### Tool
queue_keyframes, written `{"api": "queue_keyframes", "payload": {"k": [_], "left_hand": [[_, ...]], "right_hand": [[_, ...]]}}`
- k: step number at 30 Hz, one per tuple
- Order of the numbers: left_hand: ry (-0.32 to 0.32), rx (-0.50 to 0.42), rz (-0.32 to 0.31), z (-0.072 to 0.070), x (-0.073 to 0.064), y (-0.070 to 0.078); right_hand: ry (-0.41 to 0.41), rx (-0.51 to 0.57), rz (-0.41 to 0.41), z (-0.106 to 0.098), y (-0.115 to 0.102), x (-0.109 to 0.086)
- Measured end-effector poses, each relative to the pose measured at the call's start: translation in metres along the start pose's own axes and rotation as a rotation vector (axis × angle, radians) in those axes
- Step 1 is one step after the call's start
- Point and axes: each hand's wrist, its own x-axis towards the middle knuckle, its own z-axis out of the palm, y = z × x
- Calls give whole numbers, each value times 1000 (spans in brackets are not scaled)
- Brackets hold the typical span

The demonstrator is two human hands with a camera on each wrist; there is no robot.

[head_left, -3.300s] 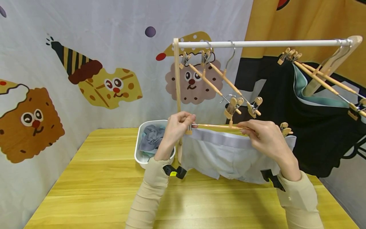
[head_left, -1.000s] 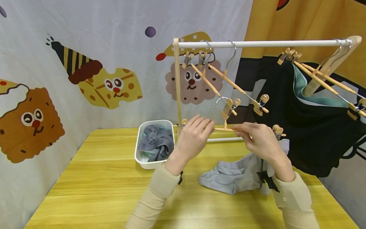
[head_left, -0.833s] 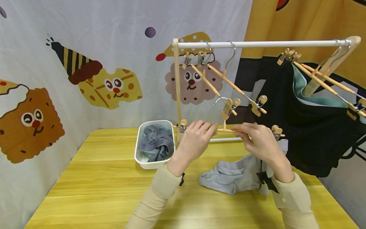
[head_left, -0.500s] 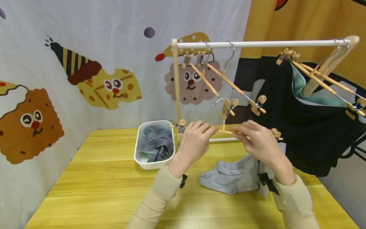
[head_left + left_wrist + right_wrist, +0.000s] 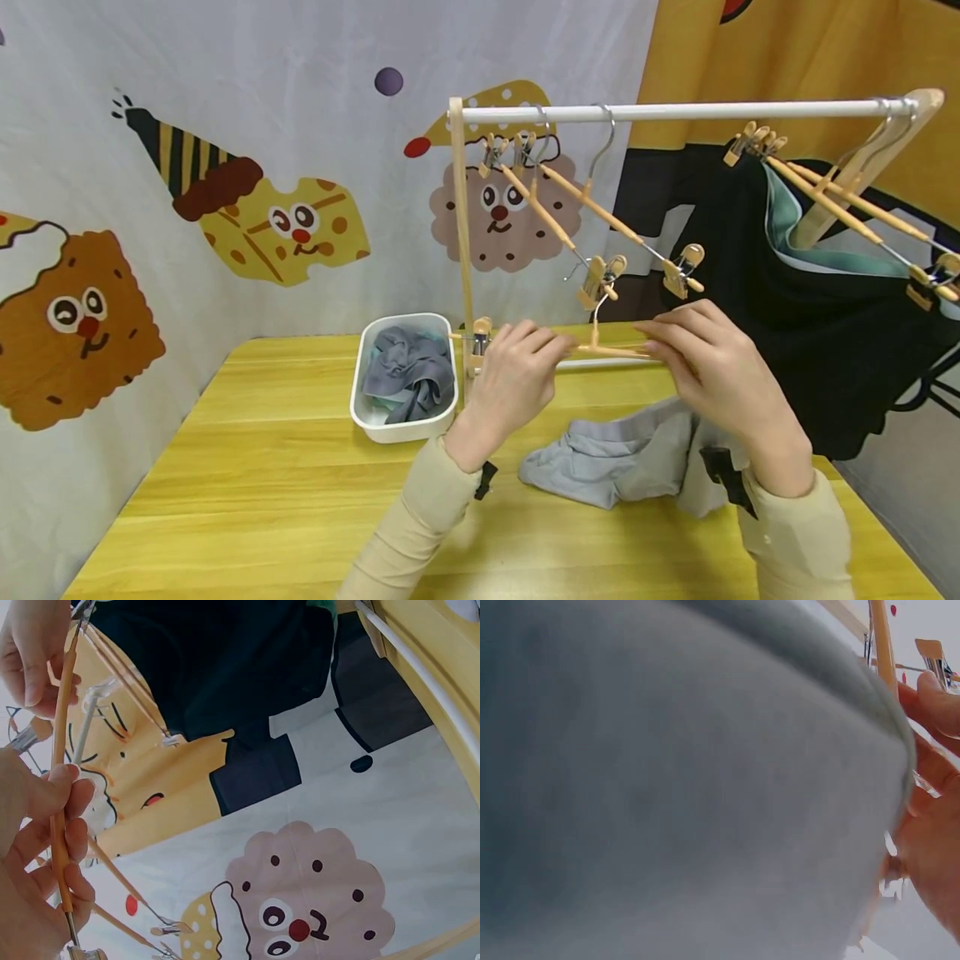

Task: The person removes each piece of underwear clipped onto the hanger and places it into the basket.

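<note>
My left hand [image 5: 521, 375] grips the clip hanger [image 5: 618, 352] left of its hook stem, its fingers curled round the wooden bar in the left wrist view. On the bar's right half, my right hand [image 5: 727, 379] has thumb and fingertips round the bar and covers the right-end clip. The left-end clip [image 5: 481, 333] bears no cloth. Light grey boxer briefs [image 5: 600, 462] slope from under my right hand to the tabletop, where one side lies crumpled. Their cloth [image 5: 690, 787] fills most of the right wrist view.
A white basin [image 5: 401, 433] with grey clothes [image 5: 408, 367] stands left of the rack. From the rack's white rail [image 5: 675, 111] hang two bare clip hangers [image 5: 551, 221] at left and more hangers with a dark garment [image 5: 787, 333] at right. The wooden table [image 5: 300, 500] lies below.
The briefs' left side has come off the hanger and dropped to the table. My left hand has shifted from the left clip to the bar. Lately my right hand has slid rightward along the bar.
</note>
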Motion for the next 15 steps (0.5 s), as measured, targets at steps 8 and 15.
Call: {"api": "queue_keyframes", "payload": {"k": [8, 15], "left_hand": [[33, 21, -29, -2, -4, -10], [60, 23, -39, -2, -8, -16]], "right_hand": [[-55, -96, 177, -22, 8, -7], [-316, -30, 427, -28, 23, -17]]}}
